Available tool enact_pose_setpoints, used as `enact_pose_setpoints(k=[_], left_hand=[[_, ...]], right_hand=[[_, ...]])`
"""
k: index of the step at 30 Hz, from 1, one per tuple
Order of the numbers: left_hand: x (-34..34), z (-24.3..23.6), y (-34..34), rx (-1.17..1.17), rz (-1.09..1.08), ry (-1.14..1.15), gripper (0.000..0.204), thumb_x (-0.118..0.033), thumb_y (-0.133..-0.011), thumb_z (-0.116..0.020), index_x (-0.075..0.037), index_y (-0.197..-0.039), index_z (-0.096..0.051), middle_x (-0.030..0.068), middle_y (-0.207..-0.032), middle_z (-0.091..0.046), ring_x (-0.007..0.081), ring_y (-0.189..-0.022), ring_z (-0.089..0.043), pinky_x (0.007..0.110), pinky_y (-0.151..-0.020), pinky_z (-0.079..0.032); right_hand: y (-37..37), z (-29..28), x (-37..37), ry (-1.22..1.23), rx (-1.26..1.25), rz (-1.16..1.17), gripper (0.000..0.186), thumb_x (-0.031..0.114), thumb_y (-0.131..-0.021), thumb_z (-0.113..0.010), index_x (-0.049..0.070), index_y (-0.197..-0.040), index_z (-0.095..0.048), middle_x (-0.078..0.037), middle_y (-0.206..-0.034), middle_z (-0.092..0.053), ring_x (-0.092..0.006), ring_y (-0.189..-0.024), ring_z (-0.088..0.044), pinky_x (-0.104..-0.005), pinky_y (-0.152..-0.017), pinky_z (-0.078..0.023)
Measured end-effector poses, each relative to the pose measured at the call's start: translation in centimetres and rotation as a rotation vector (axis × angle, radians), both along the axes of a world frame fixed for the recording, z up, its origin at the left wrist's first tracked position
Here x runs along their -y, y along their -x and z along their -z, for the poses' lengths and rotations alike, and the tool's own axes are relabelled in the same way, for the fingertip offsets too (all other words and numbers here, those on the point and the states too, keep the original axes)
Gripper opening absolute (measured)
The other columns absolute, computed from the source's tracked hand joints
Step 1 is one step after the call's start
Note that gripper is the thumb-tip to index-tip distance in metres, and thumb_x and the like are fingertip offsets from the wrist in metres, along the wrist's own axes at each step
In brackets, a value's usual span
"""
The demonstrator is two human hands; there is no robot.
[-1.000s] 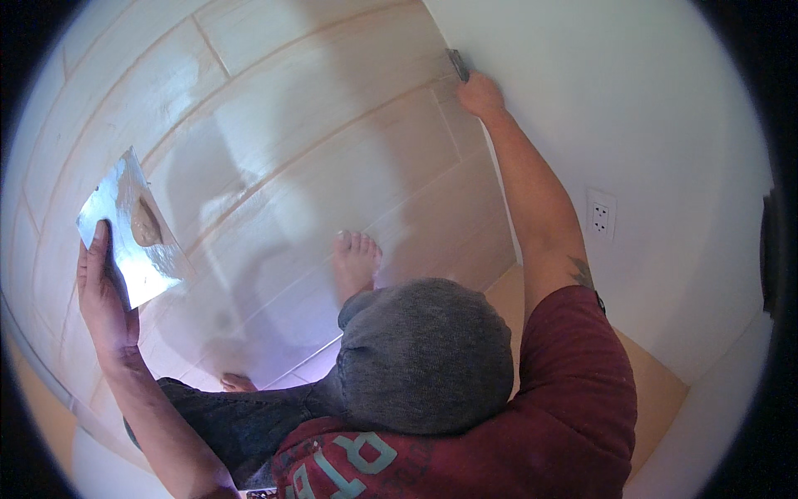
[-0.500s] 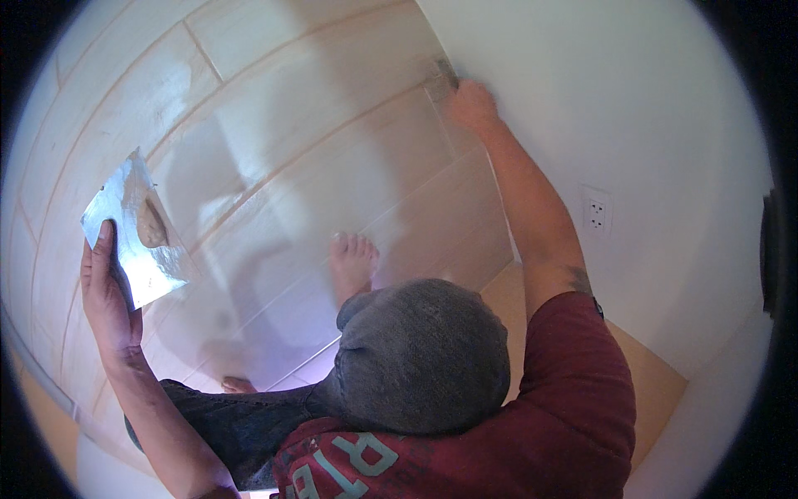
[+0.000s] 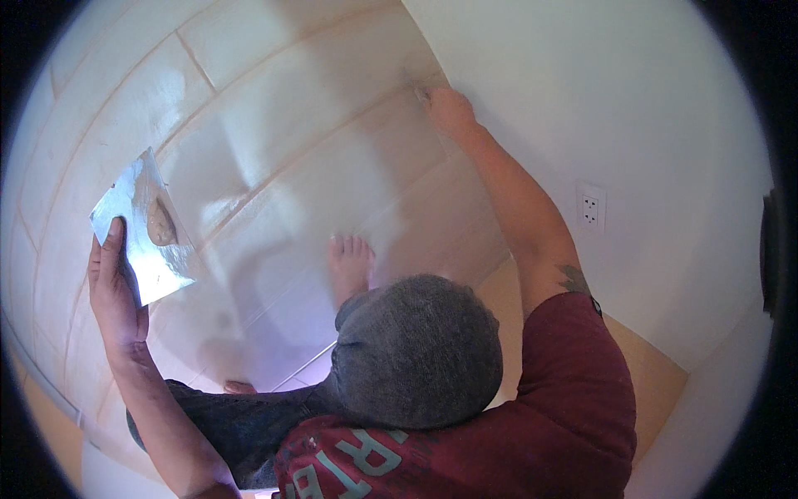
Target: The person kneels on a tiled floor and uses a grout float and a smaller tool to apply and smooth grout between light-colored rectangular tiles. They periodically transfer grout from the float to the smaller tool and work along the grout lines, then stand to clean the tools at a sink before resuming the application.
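Note:
My left hand [image 3: 115,287] grips a shiny, flat metal plate [image 3: 137,195] by its near edge, thumb on top. A lump of beige-brown paste [image 3: 160,222] rests on the plate. Far up at the right, my right hand [image 3: 453,110] is closed round a small flat-bladed spatula [image 3: 421,93], mostly hidden by the fingers and blurred. Its blade is low against the tiled floor [image 3: 332,183], at a joint close to where the tiles meet the white wall. Brownish paste lines several of the joints, with hazy smears on the tiles around them.
The white wall [image 3: 532,91] with a socket outlet [image 3: 591,208] rises along the right. My bare foot [image 3: 351,262] stands on the tiles. A dark grey cap [image 3: 420,353] covers the lower middle. Orange-brown flooring [image 3: 640,378] shows at the lower right.
My right hand with the spatula has moved left and slightly nearer, away from the wall edge along the joint. The left hand and plate have shifted slightly right.

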State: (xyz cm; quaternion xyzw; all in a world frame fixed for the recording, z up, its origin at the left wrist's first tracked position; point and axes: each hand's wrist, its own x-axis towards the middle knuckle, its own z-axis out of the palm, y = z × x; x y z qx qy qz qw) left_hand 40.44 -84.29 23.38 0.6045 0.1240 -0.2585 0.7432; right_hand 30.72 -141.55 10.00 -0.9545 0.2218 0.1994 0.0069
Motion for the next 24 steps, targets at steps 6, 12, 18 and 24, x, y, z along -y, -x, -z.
enact_pose_setpoints(k=[6,12,18,24], left_hand=[[-0.3,-0.4,-0.1,-0.022,-0.018,-0.093,0.039,-0.025,-0.107,-0.058,0.001,-0.137,-0.059,0.008,-0.122,-0.07,0.0119,-0.104,-0.067,0.027,-0.093,-0.052],[-0.9,-0.5,-0.1,0.001,-0.022,-0.034,0.038,-0.024,-0.107,-0.058,0.001,-0.135,-0.059,0.0078,-0.122,-0.07,0.0121,-0.104,-0.067,0.027,-0.093,-0.052],[-1.9,0.1,-0.3,-0.067,-0.039,-0.042,0.037,-0.024,-0.107,-0.058,0.0,-0.136,-0.06,0.0069,-0.122,-0.07,0.012,-0.104,-0.066,0.028,-0.093,-0.051],[-2.5,-0.3,-0.6,-0.059,-0.046,-0.082,0.04,-0.024,-0.107,-0.058,0.001,-0.137,-0.059,0.0068,-0.121,-0.07,0.0119,-0.104,-0.066,0.028,-0.093,-0.052]], right_hand=[[-0.7,1.8,-0.5,0.069,0.104,0.089,0.041,0.027,-0.097,-0.061,0.007,-0.132,-0.066,-0.023,-0.113,-0.071,-0.0414,-0.108,-0.069,-0.0533,-0.091,-0.056],[0.8,2.9,-4.3,0.278,0.27,-0.116,0.044,0.027,-0.096,-0.064,0.004,-0.134,-0.065,-0.025,-0.116,-0.071,-0.0412,-0.109,-0.068,-0.0498,-0.094,-0.056],[-0.9,2.0,0.2,0.047,0.07,0.228,0.036,0.028,-0.097,-0.061,0.008,-0.126,-0.071,-0.023,-0.114,-0.072,-0.0413,-0.108,-0.069,-0.052,-0.095,-0.054],[-2.2,2.4,-0.6,-0.009,0.105,0.102,0.034,0.027,-0.098,-0.059,0.006,-0.121,-0.073,-0.022,-0.108,-0.074,-0.0429,-0.103,-0.071,-0.0536,-0.091,-0.055]])
